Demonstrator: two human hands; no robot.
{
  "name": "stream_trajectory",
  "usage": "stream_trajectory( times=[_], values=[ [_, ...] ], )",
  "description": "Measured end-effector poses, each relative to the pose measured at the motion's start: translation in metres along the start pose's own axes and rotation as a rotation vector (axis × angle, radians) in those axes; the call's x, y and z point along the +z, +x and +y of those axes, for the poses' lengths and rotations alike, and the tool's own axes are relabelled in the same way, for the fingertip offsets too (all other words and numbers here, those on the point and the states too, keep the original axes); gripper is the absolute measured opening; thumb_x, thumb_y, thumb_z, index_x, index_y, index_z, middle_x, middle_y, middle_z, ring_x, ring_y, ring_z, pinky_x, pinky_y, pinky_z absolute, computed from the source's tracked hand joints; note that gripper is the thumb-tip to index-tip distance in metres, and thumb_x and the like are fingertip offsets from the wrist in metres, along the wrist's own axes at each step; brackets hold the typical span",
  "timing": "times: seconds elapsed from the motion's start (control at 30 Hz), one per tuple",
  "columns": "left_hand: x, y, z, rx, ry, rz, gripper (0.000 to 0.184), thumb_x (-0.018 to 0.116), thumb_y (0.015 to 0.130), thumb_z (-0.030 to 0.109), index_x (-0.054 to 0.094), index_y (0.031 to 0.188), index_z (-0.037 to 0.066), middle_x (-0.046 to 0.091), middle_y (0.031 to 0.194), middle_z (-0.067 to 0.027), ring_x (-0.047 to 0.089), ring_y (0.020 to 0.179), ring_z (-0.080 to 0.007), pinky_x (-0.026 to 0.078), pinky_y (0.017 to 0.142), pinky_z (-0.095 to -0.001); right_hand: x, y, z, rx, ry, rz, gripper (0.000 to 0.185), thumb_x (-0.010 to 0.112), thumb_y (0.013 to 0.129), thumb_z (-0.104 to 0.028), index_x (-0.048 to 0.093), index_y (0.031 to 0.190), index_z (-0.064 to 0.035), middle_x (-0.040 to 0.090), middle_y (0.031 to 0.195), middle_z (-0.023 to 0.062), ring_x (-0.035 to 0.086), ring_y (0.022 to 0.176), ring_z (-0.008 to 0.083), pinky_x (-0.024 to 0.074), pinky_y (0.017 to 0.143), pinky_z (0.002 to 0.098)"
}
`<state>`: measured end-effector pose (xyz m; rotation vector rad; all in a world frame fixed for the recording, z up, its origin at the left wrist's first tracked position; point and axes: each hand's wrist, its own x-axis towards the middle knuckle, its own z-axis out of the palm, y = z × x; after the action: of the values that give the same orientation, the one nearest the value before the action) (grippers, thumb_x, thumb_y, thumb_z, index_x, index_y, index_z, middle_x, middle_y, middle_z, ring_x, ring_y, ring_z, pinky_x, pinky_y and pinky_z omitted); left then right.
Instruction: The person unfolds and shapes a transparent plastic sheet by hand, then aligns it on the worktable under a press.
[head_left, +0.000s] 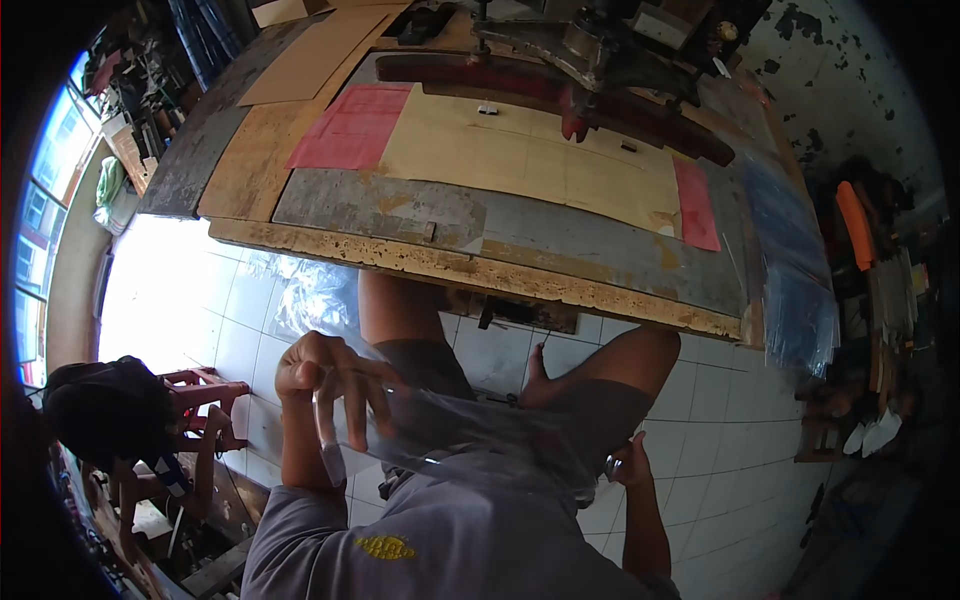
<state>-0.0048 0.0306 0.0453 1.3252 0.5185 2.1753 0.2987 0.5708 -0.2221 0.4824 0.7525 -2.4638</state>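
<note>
My left hand (335,385) is raised at the left in front of my chest. Its fingers curl on a clear plastic sheet (470,430), which stretches to the right across my lap, blurred in places. Low at the right, beside my thigh, is my right hand (630,465), close to the sheet's far end. Its thumb points up and something shiny shows at its fingers. The fingers are partly hidden, so whether they grip the sheet I cannot tell.
Ahead stands a worktable (480,270) with a worn wooden front edge. A yellow sheet (520,150) with red ends lies beneath a dark red curved bar (560,95). Clear plastic sheets (800,290) overhang the right edge. Another person (120,420) is at the lower left, near a red stool (225,390).
</note>
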Motion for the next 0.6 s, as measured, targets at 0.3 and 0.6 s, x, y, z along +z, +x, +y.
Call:
stream_trajectory(
  times=[0.3, 0.6],
  values=[
    [0.005, 0.033, -0.018, -0.009, 0.114, 0.278, 0.063, 0.038, 0.111, 0.038, 0.066, 0.062, 0.009, 0.071, 0.066, -0.0169, 0.073, 0.078, -0.0436, 0.041, 0.107, -0.0627, 0.007, 0.016, -0.045, 0.022, 0.364, -0.121, 0.082, 0.027, 0.103, -0.072, 0.072, 0.123, -0.0063, 0.076, 0.089, 0.0191, 0.06, 0.051, 0.0168, 0.0419, 0.038, 0.0254],
    [-0.001, 0.024, -0.019, 0.025, 0.123, 0.289, 0.041, 0.041, 0.11, 0.04, 0.065, 0.099, 0.007, 0.07, 0.071, -0.0188, 0.073, 0.081, -0.0457, 0.041, 0.102, -0.0711, -0.015, 0.019, -0.044, 0.149, 0.052, -0.08, 0.076, 0.036, 0.106, -0.064, 0.072, 0.117, 0.0022, 0.074, 0.075, 0.0081, 0.052, 0.04, 0.0142, 0.0445, 0.043, 0.0288]
  ],
)
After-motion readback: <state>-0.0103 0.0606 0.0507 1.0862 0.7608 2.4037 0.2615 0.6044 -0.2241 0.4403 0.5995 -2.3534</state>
